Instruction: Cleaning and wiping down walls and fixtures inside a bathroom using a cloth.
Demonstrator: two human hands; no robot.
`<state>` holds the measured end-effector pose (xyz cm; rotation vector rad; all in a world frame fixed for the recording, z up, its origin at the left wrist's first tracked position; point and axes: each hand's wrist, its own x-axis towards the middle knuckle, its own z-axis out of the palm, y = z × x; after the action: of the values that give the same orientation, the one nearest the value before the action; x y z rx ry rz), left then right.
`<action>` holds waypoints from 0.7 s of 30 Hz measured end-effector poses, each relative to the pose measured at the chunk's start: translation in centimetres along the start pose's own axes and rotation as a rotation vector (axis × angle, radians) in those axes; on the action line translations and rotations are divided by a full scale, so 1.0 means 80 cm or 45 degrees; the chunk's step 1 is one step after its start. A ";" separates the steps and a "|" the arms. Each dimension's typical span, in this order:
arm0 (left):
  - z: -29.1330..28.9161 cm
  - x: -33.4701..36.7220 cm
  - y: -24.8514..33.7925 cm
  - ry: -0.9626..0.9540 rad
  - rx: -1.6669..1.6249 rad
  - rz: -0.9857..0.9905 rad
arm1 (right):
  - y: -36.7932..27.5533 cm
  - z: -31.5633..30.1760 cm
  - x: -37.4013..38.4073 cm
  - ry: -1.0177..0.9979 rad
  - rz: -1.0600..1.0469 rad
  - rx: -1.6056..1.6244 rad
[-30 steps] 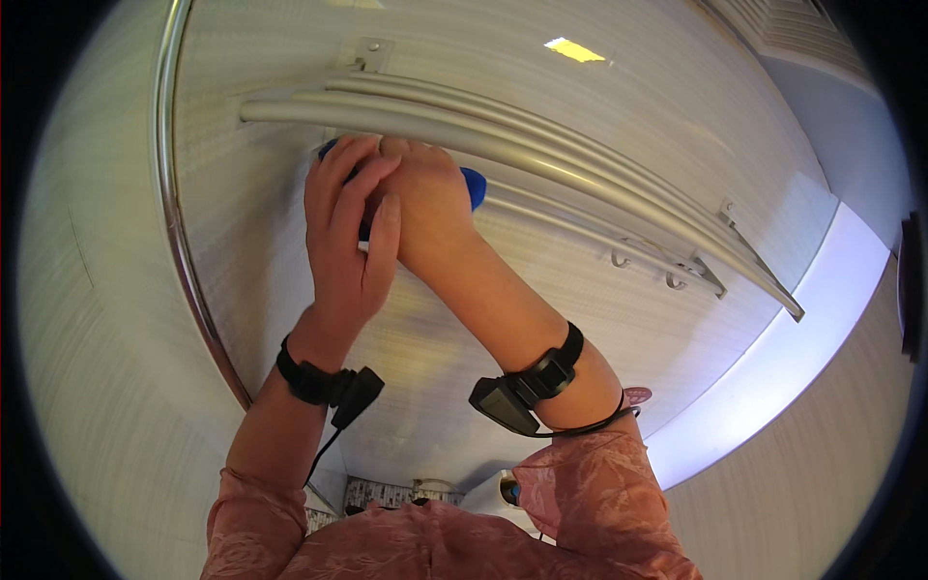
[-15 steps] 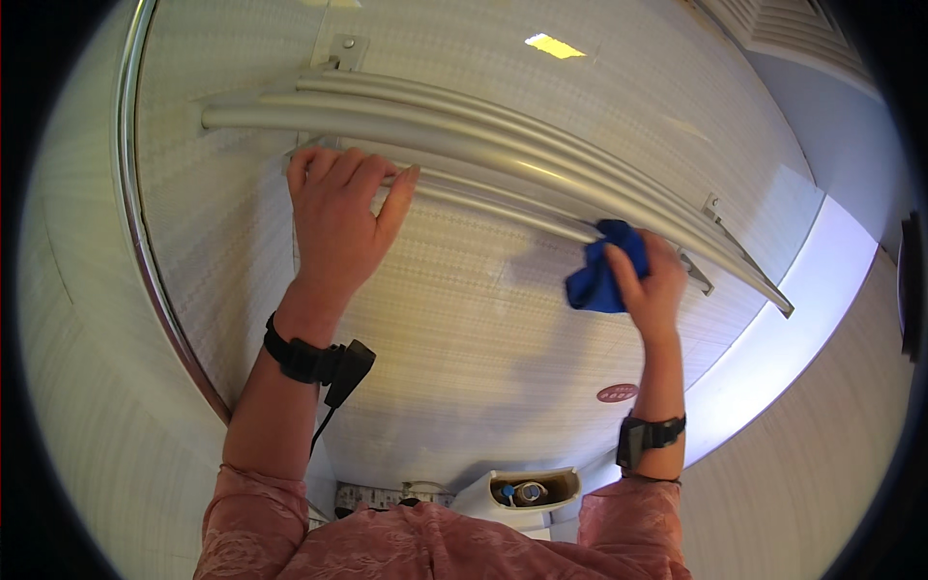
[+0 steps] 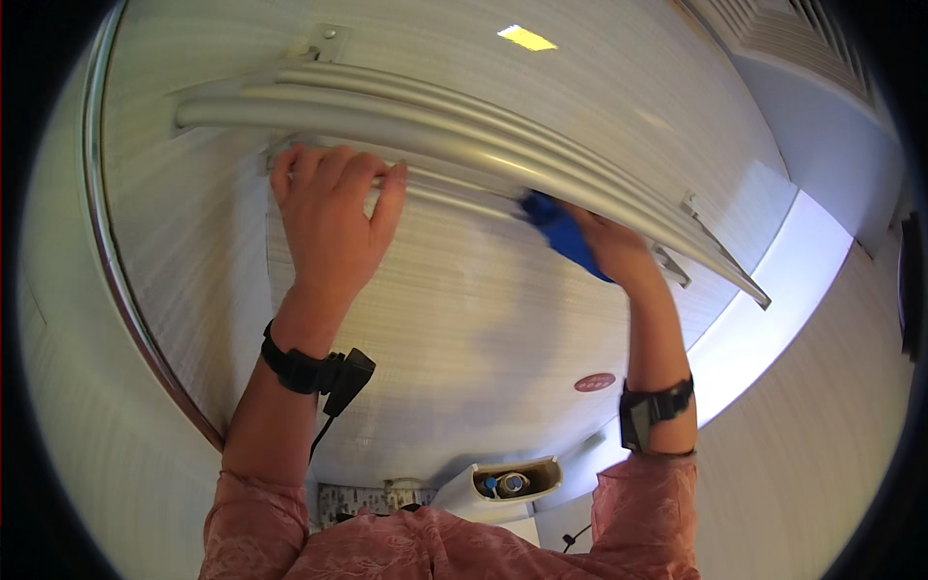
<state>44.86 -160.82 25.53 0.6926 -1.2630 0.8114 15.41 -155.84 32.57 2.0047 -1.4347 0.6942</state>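
A metal towel rack [image 3: 425, 124] with several long rails is fixed to the tiled wall ahead of me. My left hand [image 3: 333, 222] is closed over the left end of its thin lower rail [image 3: 459, 201], with the fingertips partly out of sight behind it. In my right hand [image 3: 619, 253] is a crumpled blue cloth [image 3: 568, 244], pressed against the lower rail right of the middle. The thick front rail partly hides the fingers of that hand, and the cloth is a little blurred.
Below stands a white toilet cistern [image 3: 471, 493] with its top off and its inner parts showing. A small oval red sticker [image 3: 594, 383] is on the wall. Metal trim [image 3: 97, 145] runs down the left side, and a louvred vent [image 3: 773, 39] is at the upper right.
My right hand has slid left along the lower rail with the blue cloth. My left hand keeps its hold on the rail. The whole view has shifted slightly.
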 end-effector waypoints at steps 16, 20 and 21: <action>-0.020 -0.005 -0.016 -0.251 -0.051 -0.024 | -0.059 0.029 0.085 0.367 -0.551 0.326; -0.015 0.000 -0.002 -0.221 -0.131 -0.009 | 0.075 0.000 0.022 0.320 -0.303 0.010; -0.018 0.002 -0.002 -0.204 -0.159 -0.016 | 0.106 -0.005 0.006 0.305 -0.239 -0.045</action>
<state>45.78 -159.71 25.43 0.6743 -1.4397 0.6708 7.44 -158.09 34.44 1.9248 -1.0972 0.7898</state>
